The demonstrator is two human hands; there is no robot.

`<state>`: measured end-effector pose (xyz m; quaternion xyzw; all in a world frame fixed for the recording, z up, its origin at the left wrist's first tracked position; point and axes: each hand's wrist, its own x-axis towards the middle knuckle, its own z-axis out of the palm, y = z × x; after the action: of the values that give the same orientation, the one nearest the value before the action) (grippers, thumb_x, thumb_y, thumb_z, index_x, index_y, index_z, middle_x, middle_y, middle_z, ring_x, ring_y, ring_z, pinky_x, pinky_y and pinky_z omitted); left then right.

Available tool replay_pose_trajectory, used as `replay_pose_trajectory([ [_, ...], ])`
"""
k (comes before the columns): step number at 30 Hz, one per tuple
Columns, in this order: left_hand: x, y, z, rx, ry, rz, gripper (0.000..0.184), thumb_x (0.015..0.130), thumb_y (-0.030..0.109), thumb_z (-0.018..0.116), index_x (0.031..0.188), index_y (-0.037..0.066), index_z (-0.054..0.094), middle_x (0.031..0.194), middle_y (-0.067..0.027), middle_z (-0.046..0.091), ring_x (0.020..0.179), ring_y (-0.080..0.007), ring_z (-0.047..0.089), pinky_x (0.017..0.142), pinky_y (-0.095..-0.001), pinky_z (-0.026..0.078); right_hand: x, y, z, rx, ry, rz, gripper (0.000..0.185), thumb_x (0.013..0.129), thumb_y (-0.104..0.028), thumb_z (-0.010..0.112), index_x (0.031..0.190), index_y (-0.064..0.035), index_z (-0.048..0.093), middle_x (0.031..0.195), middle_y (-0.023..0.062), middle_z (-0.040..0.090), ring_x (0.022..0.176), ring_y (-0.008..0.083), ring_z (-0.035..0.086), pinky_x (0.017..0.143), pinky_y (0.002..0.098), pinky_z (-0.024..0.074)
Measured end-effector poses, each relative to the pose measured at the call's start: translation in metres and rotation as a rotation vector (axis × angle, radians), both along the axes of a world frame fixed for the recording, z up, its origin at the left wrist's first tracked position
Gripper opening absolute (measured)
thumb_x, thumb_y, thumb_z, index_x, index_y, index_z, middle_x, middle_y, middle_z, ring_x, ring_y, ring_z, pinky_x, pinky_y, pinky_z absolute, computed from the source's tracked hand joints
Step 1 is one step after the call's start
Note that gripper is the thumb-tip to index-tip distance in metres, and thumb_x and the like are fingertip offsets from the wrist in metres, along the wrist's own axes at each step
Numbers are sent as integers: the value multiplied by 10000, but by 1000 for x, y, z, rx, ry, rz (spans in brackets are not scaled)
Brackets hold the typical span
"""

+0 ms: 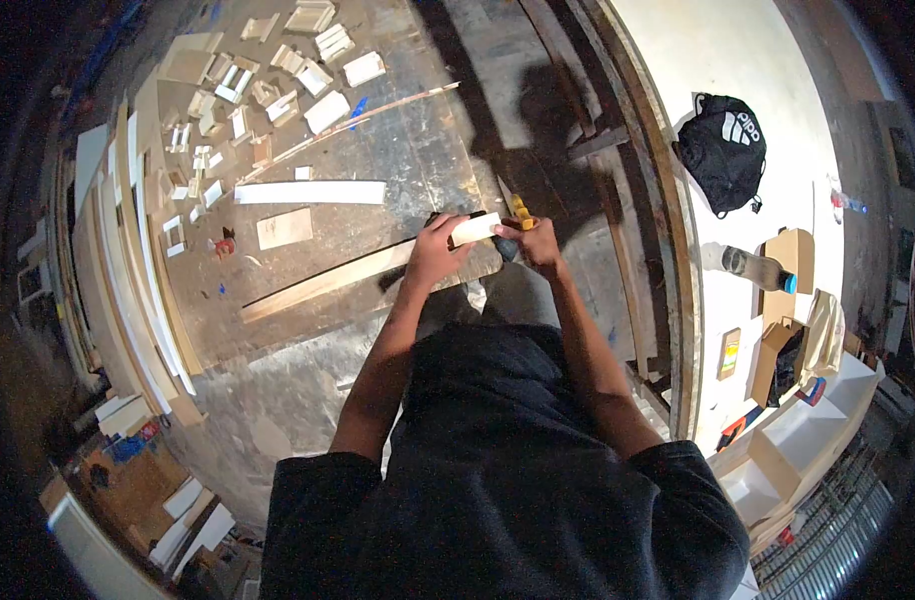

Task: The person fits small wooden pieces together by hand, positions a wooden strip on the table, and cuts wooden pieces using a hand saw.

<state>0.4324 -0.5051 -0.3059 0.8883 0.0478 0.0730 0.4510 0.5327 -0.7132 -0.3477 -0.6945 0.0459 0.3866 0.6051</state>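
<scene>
A long pale wooden strip (328, 283) lies slanted across the near part of the worktable (408, 130), its near end (478, 230) close to the table's corner. My left hand (440, 248) grips the strip just short of this end. At the end itself is my right hand (534, 245), fingers curled round a yellow-handled tool (522, 211). A thin, pointed blade seems to stick out from the tool, away from me; its exact kind is unclear. The right fingertips are beside the strip's end, and I cannot tell whether they touch it.
Several small wooden assemblies (233, 82) cover the table's far left. A white strip (310, 193) and a flat wooden piece (285, 229) lie nearer. Long boards (143, 250) line the left edge. On the right white surface are a black bag (723, 155), a bottle (758, 268) and a cardboard box (778, 350).
</scene>
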Motion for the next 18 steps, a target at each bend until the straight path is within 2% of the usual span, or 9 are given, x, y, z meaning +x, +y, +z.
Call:
replay_pose_trajectory([
  [2, -2, 3, 4, -30, 94, -24, 472, 766, 96, 820, 1203, 24, 657, 1090, -162, 661, 970, -365, 671, 809, -410, 556, -1, 1, 8, 10, 17, -24, 377, 804, -313, 882, 978, 3, 770, 673, -74, 567, 547, 41, 410, 497, 262, 321],
  [4, -3, 6, -1, -34, 70, -42, 473, 763, 91, 819, 1202, 23, 657, 1089, -163, 658, 969, -365, 669, 809, -412, 554, 1, -3, 18, -79, 39, 9, 364, 792, -336, 890, 904, -17, 754, 652, -75, 548, 542, 46, 413, 492, 271, 322],
  [8, -2, 9, -9, 0, -9, -70, 478, 745, 77, 819, 1193, 25, 659, 1083, -164, 652, 969, -367, 663, 810, -415, 552, 3, -1, 20, -117, 18, 55, 401, 776, -357, 895, 943, -13, 773, 677, -65, 591, 560, 55, 450, 505, 274, 342],
  [10, -2, 10, -10, 14, -21, -68, 474, 748, 88, 816, 1192, 30, 661, 1083, -162, 652, 971, -368, 662, 815, -420, 552, 1, 1, 18, -53, -17, 0, 402, 771, -365, 900, 931, -18, 774, 654, -70, 571, 546, 50, 432, 495, 280, 334],
  [14, -4, 8, -8, 105, 12, -55, 469, 759, 130, 806, 1198, 47, 664, 1097, -153, 655, 969, -371, 665, 822, -440, 556, 1, 2, 18, -101, 2, 8, 414, 763, -375, 905, 922, -16, 774, 647, -66, 570, 543, 44, 427, 490, 277, 330],
  [18, -6, 8, -8, 130, 37, -42, 480, 763, 151, 800, 1213, 60, 661, 1099, -149, 657, 962, -374, 670, 816, -446, 560, 0, 3, 14, -86, 26, -14, 354, 771, -344, 903, 874, -43, 746, 607, -90, 507, 495, 33, 381, 457, 268, 282],
])
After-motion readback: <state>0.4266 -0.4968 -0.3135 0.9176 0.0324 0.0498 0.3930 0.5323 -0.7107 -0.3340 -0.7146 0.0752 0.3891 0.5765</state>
